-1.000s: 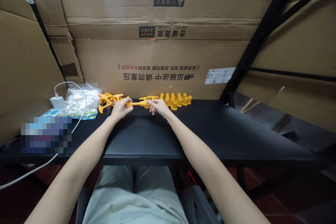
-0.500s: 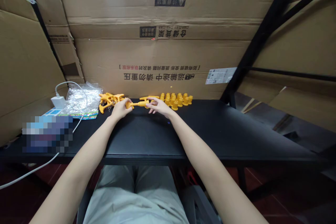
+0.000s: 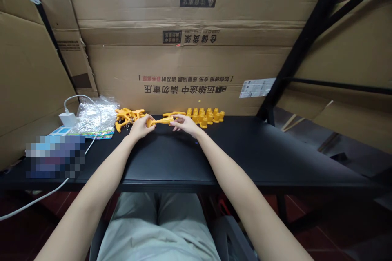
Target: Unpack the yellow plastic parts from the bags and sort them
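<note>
A slim yellow plastic piece (image 3: 159, 121) lies level between my two hands, just above the black table (image 3: 171, 159). My left hand (image 3: 142, 127) is closed around its rounded left end. At the other end, the fingers of my right hand (image 3: 186, 124) pinch its wider, sleeve-like part. Behind it rests another long yellow piece (image 3: 174, 113). Beside my left hand is a heap of yellow handle-shaped pieces (image 3: 124, 117) with small dark metal springs (image 3: 132, 121) among them. Several yellow cylindrical caps (image 3: 210, 116) stand in rows past my right hand.
Clear plastic bags (image 3: 96, 116) lie at the left, near a white charger (image 3: 67, 119) with a cable running over the table edge. A blurred box-like item (image 3: 55, 157) sits at the front left. Cardboard (image 3: 183, 61) walls the back, and a black metal post (image 3: 294, 49) rises at right.
The right fingers have closed in slightly on the right end of the yellow piece. Otherwise the hands and the things around them stay almost in place.
</note>
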The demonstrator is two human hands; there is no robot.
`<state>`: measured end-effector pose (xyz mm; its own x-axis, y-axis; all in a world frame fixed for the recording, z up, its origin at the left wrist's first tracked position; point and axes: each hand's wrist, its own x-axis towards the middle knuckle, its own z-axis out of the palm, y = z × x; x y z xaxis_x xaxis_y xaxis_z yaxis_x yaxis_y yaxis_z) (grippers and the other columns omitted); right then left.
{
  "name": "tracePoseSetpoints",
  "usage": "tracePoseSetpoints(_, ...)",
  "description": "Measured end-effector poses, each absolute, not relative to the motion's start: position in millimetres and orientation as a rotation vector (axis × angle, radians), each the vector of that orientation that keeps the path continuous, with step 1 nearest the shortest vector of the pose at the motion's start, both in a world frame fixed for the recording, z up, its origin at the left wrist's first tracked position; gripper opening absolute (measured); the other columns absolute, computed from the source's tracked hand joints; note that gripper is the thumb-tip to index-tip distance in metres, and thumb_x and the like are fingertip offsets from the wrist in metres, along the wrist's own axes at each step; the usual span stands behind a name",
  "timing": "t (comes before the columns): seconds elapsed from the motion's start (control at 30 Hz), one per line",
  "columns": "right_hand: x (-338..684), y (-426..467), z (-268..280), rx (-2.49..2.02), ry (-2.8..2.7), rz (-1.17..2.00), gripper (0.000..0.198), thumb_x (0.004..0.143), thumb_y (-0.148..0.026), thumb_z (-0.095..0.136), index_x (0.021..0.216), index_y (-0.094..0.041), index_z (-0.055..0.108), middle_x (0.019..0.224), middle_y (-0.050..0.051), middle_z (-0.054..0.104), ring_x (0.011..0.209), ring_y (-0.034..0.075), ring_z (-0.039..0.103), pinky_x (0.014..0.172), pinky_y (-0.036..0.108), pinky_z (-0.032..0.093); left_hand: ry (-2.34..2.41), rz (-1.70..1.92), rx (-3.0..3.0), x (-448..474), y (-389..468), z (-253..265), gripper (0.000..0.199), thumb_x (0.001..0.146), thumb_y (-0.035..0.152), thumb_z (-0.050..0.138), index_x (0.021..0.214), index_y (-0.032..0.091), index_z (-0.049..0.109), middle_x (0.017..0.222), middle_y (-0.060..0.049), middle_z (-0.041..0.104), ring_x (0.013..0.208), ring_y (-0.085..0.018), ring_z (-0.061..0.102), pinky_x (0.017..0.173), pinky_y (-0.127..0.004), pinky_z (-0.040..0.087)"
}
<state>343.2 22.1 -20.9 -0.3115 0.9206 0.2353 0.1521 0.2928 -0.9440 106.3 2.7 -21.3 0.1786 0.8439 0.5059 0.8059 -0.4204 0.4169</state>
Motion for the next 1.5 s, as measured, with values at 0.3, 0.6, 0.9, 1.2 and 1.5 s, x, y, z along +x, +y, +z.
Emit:
tracePoseSetpoints(0.3, 341.8, 21.8, -22.3, -1.008, -1.650, 1.132, 0.036, 0.078, -0.028, 0.074, 0.110, -0.014, 0.064, 0.080, 0.005, 0.073, 0.053, 0.010, 0.064, 0.049, 0.019, 0.050, 1.672, 1.085, 2.420, 106.6, 2.3, -20.9, 0.025, 0.076, 0.037, 0.062, 0.096, 0.022, 0.060, 0.071, 0.002, 0.061, 0.061, -0.013, 0.052, 0.059, -0.024, 0.037)
tracePoseSetpoints(0.6, 340.2, 19.0, -22.3, -0.988, -1.623, 1.137, 0.033, 0.076, -0.032, 0.076, 0.101, -0.013, 0.066, 0.073, 0.004, 0.073, 0.053, 0.011, 0.064, 0.052, 0.020, 0.050, 1.691, 1.097, 2.439, 107.0, 0.6, -20.1, 0.024, 0.076, 0.037, 0.062, 0.095, 0.022, 0.060, 0.073, 0.001, 0.064, 0.063, -0.013, 0.055, 0.060, -0.024, 0.038)
tracePoseSetpoints(0.9, 338.1, 14.2, -20.4, -0.975, -1.589, 1.152, 0.032, 0.073, -0.037, 0.077, 0.091, -0.013, 0.066, 0.065, 0.003, 0.070, 0.052, 0.011, 0.064, 0.054, 0.021, 0.049, 1.744, 1.048, 2.453, 108.1, -1.8, -18.0, 0.025, 0.077, 0.035, 0.063, 0.098, 0.022, 0.060, 0.077, 0.000, 0.067, 0.066, -0.015, 0.059, 0.062, -0.025, 0.040)
tracePoseSetpoints(1.2, 335.5, 15.1, -22.0, -0.944, -1.549, 1.175, 0.045, 0.068, -0.056, 0.075, 0.074, -0.012, 0.069, 0.057, 0.004, 0.066, 0.050, 0.013, 0.063, 0.056, 0.025, 0.051, 1.793, 1.072, 2.527, 110.4, -2.0, -20.0, 0.026, 0.078, 0.036, 0.063, 0.100, 0.023, 0.059, 0.093, -0.002, 0.071, 0.081, -0.019, 0.065, 0.068, -0.026, 0.045)
tracePoseSetpoints(1.5, 332.1, 10.9, -17.0, -1.011, -1.467, 1.231, 0.039, 0.071, -0.050, 0.075, 0.062, -0.014, 0.064, 0.051, 0.004, 0.064, 0.044, 0.012, 0.059, 0.052, 0.024, 0.050, 1.834, 1.075, 2.541, 112.7, -4.9, -19.3, 0.027, 0.077, 0.034, 0.065, 0.101, 0.023, 0.060, 0.095, -0.003, 0.072, 0.083, -0.019, 0.066, 0.069, -0.027, 0.046)
